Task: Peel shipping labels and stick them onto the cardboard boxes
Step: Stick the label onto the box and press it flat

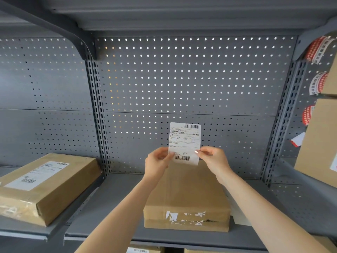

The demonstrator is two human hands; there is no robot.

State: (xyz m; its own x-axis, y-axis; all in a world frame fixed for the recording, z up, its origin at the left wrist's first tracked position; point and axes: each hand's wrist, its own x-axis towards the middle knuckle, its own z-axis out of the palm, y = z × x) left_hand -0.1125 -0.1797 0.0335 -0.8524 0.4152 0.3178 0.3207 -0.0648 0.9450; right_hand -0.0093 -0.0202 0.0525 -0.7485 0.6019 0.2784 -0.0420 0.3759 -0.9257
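A flat white paper shipping label (184,141), rectangular and printed with two barcodes, is held upright above the middle cardboard box (186,198). The left hand (157,161) pinches its lower left edge and the right hand (212,158) its lower right edge, each grip closed on the paper. That box is matte brown, its front face scarred with torn white label scraps. A second brown box (43,185) to the left already carries one label. More boxes (321,139) are stacked at right. Everything rests on grey metal shelving (113,207) backed by perforated pegboard (182,75).
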